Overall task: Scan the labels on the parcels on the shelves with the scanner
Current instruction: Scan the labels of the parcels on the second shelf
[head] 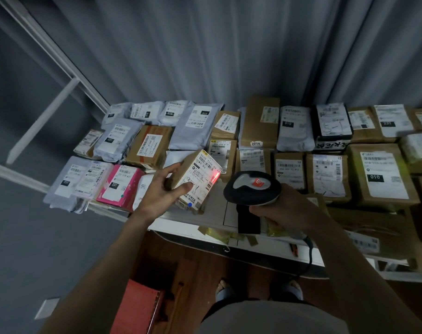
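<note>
Left hand [160, 189] — grasping a small cardboard parcel [195, 179], tilted up at the white shelf's [205, 221] front edge, label facing up. Right hand [283, 208] — wrapped round the scanner [252, 188], just beside the parcel; red glow on the label [201, 175]. Other parcels lie in rows behind.

My left hand [163, 189] reaches forward, thumb and fingers spread around a box [197, 179]. My right hand [281, 208] curls round the scanner [252, 188] handle.
</note>
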